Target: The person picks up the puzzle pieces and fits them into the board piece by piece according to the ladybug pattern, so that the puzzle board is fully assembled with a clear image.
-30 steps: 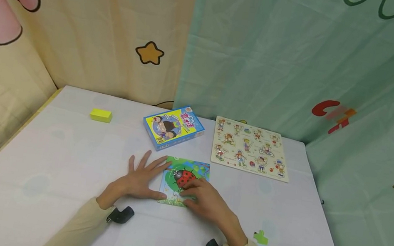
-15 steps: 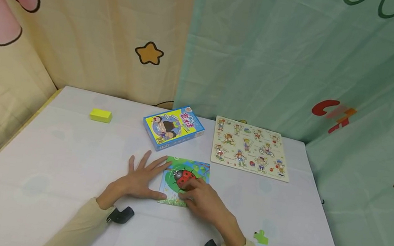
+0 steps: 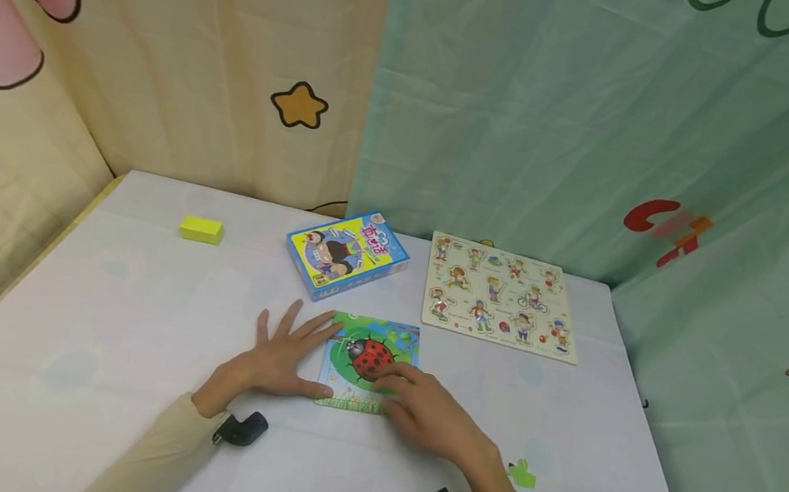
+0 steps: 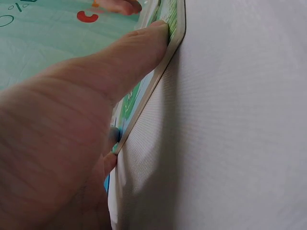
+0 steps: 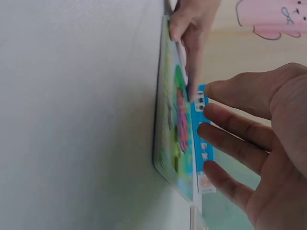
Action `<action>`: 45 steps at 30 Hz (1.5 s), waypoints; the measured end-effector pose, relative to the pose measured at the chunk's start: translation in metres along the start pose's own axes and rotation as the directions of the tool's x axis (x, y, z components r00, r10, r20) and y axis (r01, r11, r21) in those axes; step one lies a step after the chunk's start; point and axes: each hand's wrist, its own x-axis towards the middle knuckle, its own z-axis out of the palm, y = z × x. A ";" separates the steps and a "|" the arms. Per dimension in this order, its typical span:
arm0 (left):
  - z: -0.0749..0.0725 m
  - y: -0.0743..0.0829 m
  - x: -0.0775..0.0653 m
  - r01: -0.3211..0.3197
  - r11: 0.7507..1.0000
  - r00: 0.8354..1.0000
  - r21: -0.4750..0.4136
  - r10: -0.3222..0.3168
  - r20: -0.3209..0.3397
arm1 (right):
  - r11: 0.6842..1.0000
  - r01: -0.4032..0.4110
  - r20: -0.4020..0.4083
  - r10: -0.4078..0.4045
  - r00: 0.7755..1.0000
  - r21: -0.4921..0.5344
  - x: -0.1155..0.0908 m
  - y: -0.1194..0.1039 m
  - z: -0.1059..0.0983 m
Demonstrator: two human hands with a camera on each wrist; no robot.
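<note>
A small ladybug jigsaw puzzle board (image 3: 352,387) lies flat on the white table. My left hand (image 3: 275,364) is spread at its left side, with the thumb and fingertips resting on the board's edge; the left wrist view shows the thumb (image 4: 144,45) pressing on the grassy corner. Over the board's lower right part hovers my right hand (image 3: 431,415), hiding some of the picture. In the right wrist view its fingers (image 5: 235,139) are loosely extended, apart from the board and holding nothing. A loose green puzzle piece (image 3: 522,473) lies right of the right wrist.
Behind the puzzle lies a blue and yellow box (image 3: 348,255). A wooden peg board with figures (image 3: 504,297) lies at the back right. Toward the back left is a yellow-green block (image 3: 201,230). Curtains (image 3: 519,112) hang behind the table (image 3: 91,304).
My right hand has drawn back slightly to the right and toward me, off the ladybug, uncovering more of the picture. My left hand has stayed in place.
</note>
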 end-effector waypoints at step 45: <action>0.001 -0.002 -0.001 -0.037 0.999 0.999 -0.018 0.037 0.004 | 0.915 -0.396 -0.284 0.362 0.888 -0.073 -0.180 0.054 -0.013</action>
